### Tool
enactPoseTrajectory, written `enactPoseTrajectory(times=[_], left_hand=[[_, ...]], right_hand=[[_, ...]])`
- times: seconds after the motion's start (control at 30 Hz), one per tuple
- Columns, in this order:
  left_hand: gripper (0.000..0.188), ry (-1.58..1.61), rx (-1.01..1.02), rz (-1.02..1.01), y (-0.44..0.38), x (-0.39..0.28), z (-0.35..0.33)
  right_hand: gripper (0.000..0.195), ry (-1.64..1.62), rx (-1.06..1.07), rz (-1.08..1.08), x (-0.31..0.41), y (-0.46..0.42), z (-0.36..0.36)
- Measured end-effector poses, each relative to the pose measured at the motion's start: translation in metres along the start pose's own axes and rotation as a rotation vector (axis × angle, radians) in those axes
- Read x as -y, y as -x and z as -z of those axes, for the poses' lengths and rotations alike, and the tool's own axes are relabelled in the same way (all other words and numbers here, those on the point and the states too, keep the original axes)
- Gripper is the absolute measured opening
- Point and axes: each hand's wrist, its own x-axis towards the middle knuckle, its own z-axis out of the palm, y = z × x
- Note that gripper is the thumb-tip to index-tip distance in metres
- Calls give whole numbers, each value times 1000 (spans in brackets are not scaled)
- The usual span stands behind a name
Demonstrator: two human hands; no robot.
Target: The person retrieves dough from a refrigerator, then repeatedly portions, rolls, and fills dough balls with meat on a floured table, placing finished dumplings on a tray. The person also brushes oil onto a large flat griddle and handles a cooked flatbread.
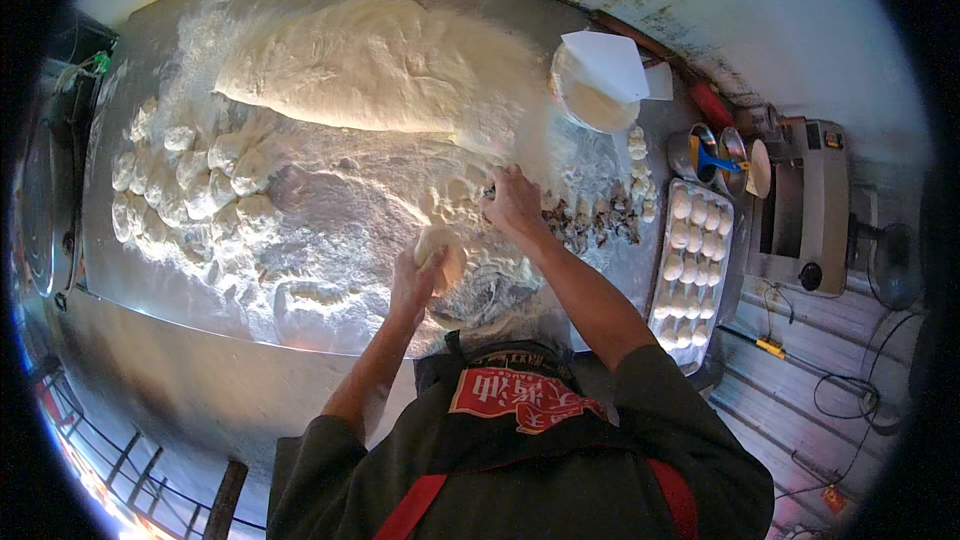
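Note:
In my left hand (412, 281) is a flattened round of pale dough (448, 270), held up over the floured steel table (217, 322). My right hand (516, 204), a little further back and to the right, has its fingers closed around a small dark lump (489, 192), mostly hidden by them. Beside that wrist, more dark crumbly lumps (600, 221) lie in a band on the flour. A row of small pale pieces (639, 172) borders the band on its right.
A large floured dough mass (352, 67) lies at the back. Several dough balls (199, 180) cluster at left. At right are a tub (592, 101) with a white sheet across it, metal pots (691, 154) with a blue-handled brush (716, 160), a tray (699, 355) of dough balls and a machine (814, 210).

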Motion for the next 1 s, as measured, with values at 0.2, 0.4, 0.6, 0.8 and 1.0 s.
enactPoseTrajectory(times=[0.2, 0.4, 0.6, 0.8, 1.0], left_hand=[[60, 258, 30, -46, -36, -24, -13], [60, 749, 275, 129, -35, -49, -49], [39, 490, 353, 45, 22, -72, -79], [40, 155, 589, 63, 64, -62, -132], [46, 245, 513, 177, 105, -51, -170]], right_hand=[[31, -597, -35, 30, 26, 6, 48], [28, -475, -253, 327, 54, 68, 82], [80, -711, -55, -2, -13, 137, 103], [112, -773, -87, 239, -32, 186, 101], [84, -748, -337, 268, -47, 223, 104]])
